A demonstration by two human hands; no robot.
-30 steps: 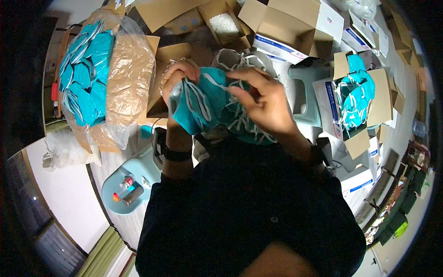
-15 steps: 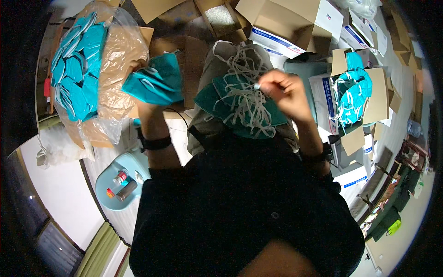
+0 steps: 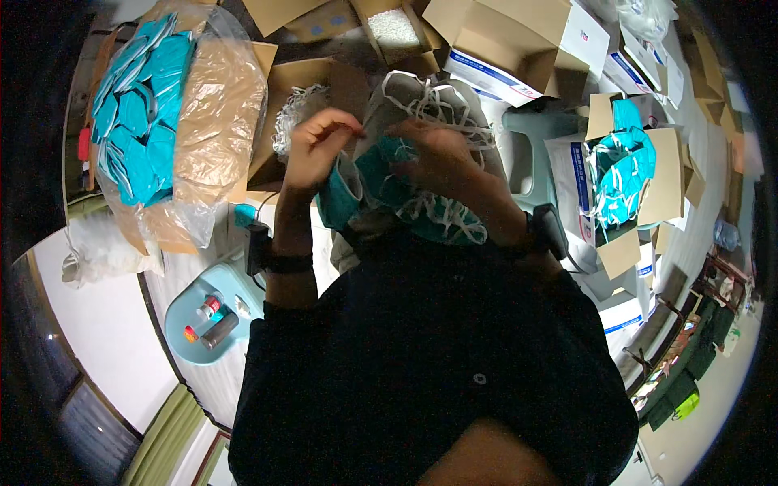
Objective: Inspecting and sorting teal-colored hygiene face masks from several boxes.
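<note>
Both my hands are over my lap. My left hand (image 3: 316,150) has its thumb and fingertips pinched together; what they hold, if anything, is too small to make out. Below its palm, a folded teal fabric piece (image 3: 340,198) with a pale lining rests against the hand. My right hand (image 3: 444,158), partly smeared by motion, has its fingers around the edge of another teal fabric piece (image 3: 381,170). White cords (image 3: 444,212) lie tangled over more teal fabric on my lap, and others spread across the grey-beige cloth (image 3: 379,113) beyond.
At left, teal pieces (image 3: 134,113) are piled beside clear plastic over cardboard (image 3: 219,105). A carton (image 3: 271,166) ahead contains a white cord bundle (image 3: 300,113). At right, an open box (image 3: 579,178) holds corded teal pieces. A pale blue stool (image 3: 188,328) bears bottles.
My left hand has moved right over my lap, bringing the folded teal piece from beside the plastic. The right hand has moved left, from the cords to teal fabric.
</note>
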